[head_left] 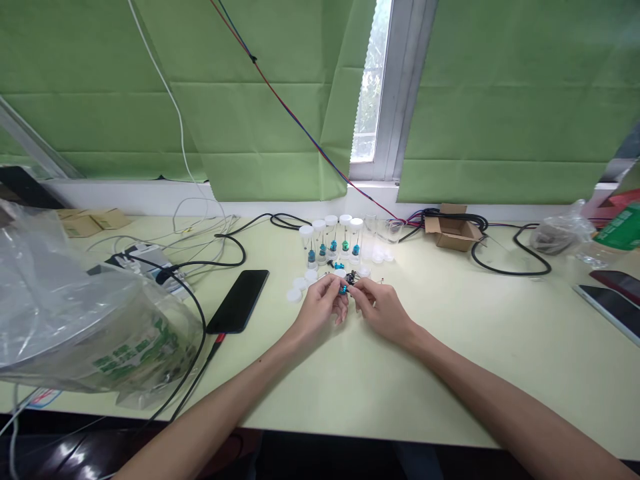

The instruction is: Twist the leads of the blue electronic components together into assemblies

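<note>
My left hand (324, 299) pinches a small blue part (343, 289), shiny and too small to name exactly. Close beside it, the thumb and forefinger of my right hand (377, 303) are pressed together at the part's right side; what they hold is too small to make out. Just beyond my fingers lie small black pieces (351, 276) and another blue piece (339, 265). Several clear tubes with white caps (331, 235) stand upright behind, with blue or green parts inside. Loose white caps (300, 283) lie left of my left hand.
A black phone (239, 300) lies left of my forearm, with a cable (215, 350) at its lower end. A large plastic-bagged tub (135, 347) fills the left side. At the back right are an open cardboard box (453, 233) and black cables (520, 270). Two more phones (610, 310) lie far right.
</note>
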